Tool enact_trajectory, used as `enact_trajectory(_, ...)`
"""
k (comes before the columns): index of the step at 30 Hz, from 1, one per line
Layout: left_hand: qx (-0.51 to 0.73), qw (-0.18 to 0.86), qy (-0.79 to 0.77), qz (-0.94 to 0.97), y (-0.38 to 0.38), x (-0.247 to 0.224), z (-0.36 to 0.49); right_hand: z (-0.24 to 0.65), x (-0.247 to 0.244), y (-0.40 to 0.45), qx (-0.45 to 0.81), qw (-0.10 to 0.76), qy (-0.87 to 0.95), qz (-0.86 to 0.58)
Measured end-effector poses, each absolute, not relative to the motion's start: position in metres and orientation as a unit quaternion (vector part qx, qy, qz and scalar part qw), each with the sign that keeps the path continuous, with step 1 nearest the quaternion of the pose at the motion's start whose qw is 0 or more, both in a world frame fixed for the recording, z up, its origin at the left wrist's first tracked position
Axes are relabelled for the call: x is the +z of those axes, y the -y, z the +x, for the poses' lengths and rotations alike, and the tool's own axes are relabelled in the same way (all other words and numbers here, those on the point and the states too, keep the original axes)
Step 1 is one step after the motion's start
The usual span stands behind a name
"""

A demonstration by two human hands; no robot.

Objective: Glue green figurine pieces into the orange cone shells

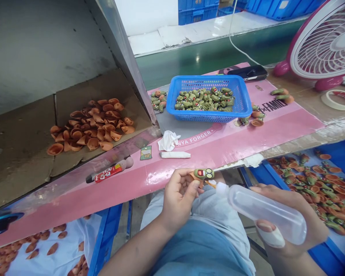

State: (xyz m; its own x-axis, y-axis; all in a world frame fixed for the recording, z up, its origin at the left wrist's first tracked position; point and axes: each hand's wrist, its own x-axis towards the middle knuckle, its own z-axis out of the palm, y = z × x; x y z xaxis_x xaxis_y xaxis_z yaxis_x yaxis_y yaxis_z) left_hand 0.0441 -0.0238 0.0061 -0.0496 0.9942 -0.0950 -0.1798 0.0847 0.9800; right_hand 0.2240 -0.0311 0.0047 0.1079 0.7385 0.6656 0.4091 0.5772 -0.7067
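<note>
Pinched in my left hand (pixel 179 195) is a small green cartoon-faced figurine (pixel 204 173) with round white eyes and a red mouth, and an orange part shows beneath it. My right hand (pixel 293 214) is wrapped round a translucent squeeze bottle (pixel 266 212), which is tilted with its white nozzle (pixel 222 189) pointing at the figurine. Whether the nozzle's tip touches the orange part I cannot tell. A white wrapping covers part of the right thumb. Both hands are above my lap, at the near edge of the pink mat (pixel 235 142).
A blue basket (pixel 172 103) of green pieces stands on the mat. Orange cone-like pieces (pixel 94 122) lie in a cardboard-lined box at left. Around are crumpled tissue (pixel 168 141), a red tube (pixel 109 173), tape (pixel 339 99), a fan (pixel 327 42), and lower blue crates (pixel 276 176).
</note>
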Motion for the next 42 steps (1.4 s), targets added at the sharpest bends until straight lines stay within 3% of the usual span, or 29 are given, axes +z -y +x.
enact_trajectory(21,0.536,0.556,-0.49,0.404,0.0225,0.0072,0.0461,0.2222,0.0073,0.028,0.101,0.599,0.682,-0.406)
enact_trajectory(42,0.538,0.566,-0.484,0.396,0.022,0.0053,0.0465,0.2182,0.0088,0.0335,0.143,0.588,0.662,-0.443)
